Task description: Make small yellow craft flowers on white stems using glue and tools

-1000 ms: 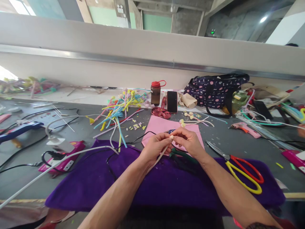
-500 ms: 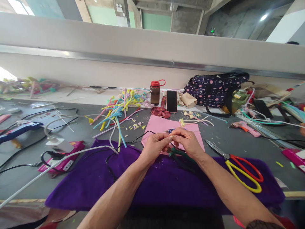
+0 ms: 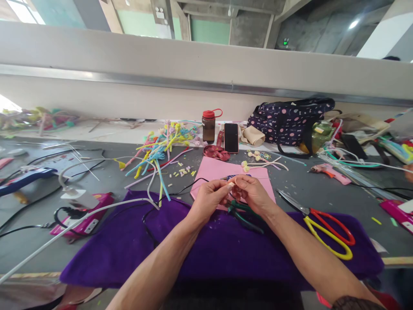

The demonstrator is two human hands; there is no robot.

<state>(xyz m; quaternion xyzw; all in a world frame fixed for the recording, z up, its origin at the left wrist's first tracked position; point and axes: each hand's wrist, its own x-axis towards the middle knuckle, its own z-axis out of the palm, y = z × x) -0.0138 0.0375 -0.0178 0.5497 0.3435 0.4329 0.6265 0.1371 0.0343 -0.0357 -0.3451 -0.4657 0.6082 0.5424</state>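
Fingertips meet over the pink sheet, where my left hand and my right hand pinch a small pale piece between them. Its exact kind is too small to make out. Both hands are closed, thumbs against index fingers. Just below my right hand lie green-handled pliers, partly covered by it. A dark blue patterned object behind the fingers is mostly hidden. Beyond the hands, pale flower heads with stems rest on the sheet's far right edge.
Scissors with red and yellow handles lie right, on a purple cloth. Coloured fuzzy stems pile up at back left. A bottle, phone and bag stand behind. Cables and a pink power strip lie left.
The fingers of my right hand have shifted slightly, and more of the pale piece and the pliers shows. The whole view has moved a little.
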